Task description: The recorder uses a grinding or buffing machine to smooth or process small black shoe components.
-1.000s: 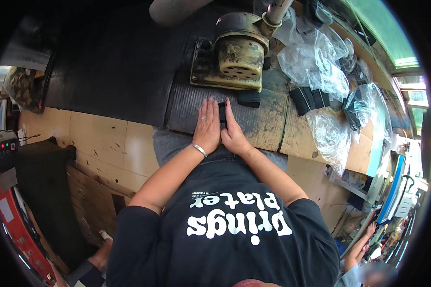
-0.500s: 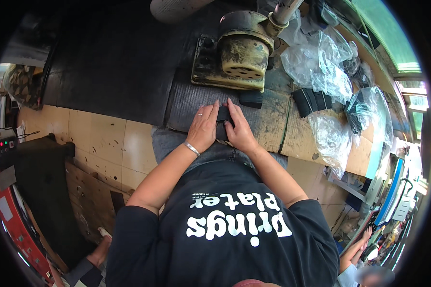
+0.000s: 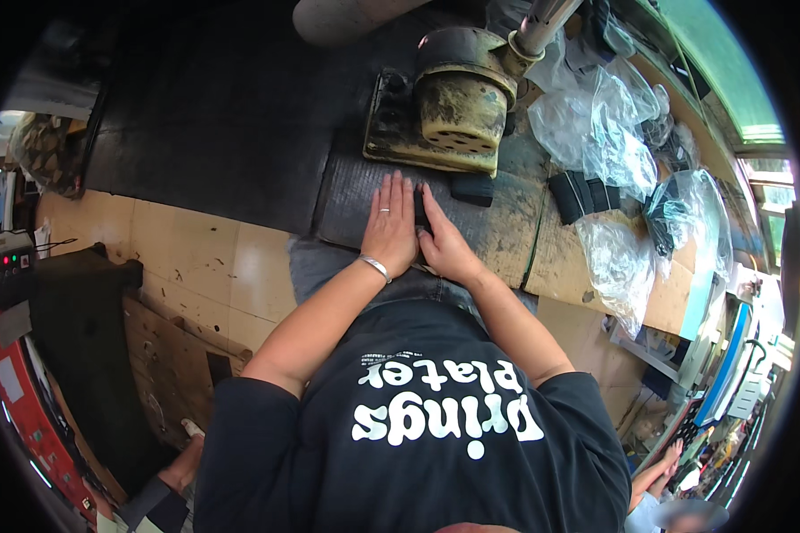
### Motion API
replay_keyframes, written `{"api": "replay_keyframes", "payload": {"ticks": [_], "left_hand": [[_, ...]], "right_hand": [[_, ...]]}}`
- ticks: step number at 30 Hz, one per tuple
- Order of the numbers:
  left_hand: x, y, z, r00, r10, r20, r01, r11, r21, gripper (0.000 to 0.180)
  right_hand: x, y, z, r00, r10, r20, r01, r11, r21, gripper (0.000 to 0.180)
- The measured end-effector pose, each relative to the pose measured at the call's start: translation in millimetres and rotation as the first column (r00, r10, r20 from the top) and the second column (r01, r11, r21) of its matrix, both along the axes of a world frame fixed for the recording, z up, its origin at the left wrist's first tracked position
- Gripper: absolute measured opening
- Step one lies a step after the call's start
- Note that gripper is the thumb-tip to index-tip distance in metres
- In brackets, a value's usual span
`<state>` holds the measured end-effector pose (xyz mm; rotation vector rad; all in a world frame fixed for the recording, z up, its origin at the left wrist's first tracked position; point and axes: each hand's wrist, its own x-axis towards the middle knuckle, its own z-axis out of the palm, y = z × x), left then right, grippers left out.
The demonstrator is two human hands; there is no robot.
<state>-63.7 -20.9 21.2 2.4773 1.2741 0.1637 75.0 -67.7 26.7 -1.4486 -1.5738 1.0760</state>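
Both my hands rest close together on the near edge of the bench, just in front of a machine's base. Flat, with fingers stretched forward, my left hand covers most of a small black piece, which looks like folded cloth. A narrow strip of it shows between the hands. My right hand lies along the piece's right side, fingers straight and thumb bent inward against it. What lies beneath the palms is hidden. Beyond my right fingertips sits another black folded bundle, touching neither hand.
A stained, yellowish machine head stands ahead on its plate. Clear plastic bags and black bundles lie to the right on cardboard. A dark sheet covers the left side. Other people's arms show at the lower edges.
My left hand has turned flat and slid over the black piece, covering more of it. My right hand has stayed nearly in place beside it. The view has shifted slightly.
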Motion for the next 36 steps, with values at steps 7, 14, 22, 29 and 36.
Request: {"api": "replay_keyframes", "payload": {"ticks": [7,14,22,29,36], "left_hand": [[1.1,6.2,8.4,0.995,0.017,-0.095,-0.02,0.999,-0.037,0.078],[-35.0,0.1,-5.2,0.76,0.339,0.554,-0.085,0.898,-0.432,0.081],[-48.7,4.3,35.4,0.11,0.812,0.574,0.456,0.472,-0.755,0.029],[-51.1,12.9,40.3,0.148,0.727,0.671,0.307,0.611,-0.73,0.024],[-54.4,37.5,38.4,0.11,0.733,0.671,0.289,0.622,-0.727,0.021]], "right_hand": [[8.7,21.9,9.3,0.993,-0.112,0.034,0.115,0.99,-0.082,0.08],[3.2,14.8,2.9,0.848,-0.266,-0.458,0.178,0.958,-0.227,0.089],[-19.4,22.4,46.1,0.694,-0.26,-0.671,0.198,0.966,-0.169,0.091],[-39.3,35.1,53.9,0.736,-0.293,-0.611,0.29,0.951,-0.107,0.088],[-44.5,56.9,47.6,0.732,-0.254,-0.632,0.257,0.962,-0.09,0.088]]}}
